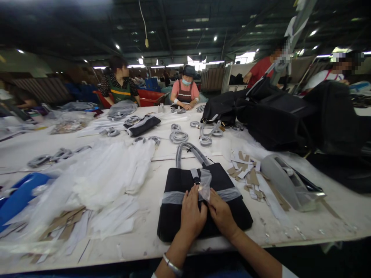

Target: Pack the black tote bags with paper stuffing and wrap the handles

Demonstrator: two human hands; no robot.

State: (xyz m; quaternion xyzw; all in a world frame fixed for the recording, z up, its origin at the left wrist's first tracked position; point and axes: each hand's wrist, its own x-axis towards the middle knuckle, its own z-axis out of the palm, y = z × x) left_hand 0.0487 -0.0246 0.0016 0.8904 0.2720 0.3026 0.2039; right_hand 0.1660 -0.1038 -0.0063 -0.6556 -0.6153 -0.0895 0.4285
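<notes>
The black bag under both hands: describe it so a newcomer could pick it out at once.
At the near edge of the white table are the person's left hand and right hand. Beneath them lies the black bag, a grey band across it. Its wrapped handle loop, stretching away from the person, sets it apart from the black heap on the right.

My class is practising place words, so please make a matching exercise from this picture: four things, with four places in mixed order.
Things
1. Bracelet
2. Black bag
3. Blue object
4. Brown and white strips

Places
A. At the far left of the picture
B. Between the bag and the grey plastic object
C. Around the left forearm, near the wrist
D. Beneath the left hand and right hand

Pairs: 1-C, 2-D, 3-A, 4-B
</notes>
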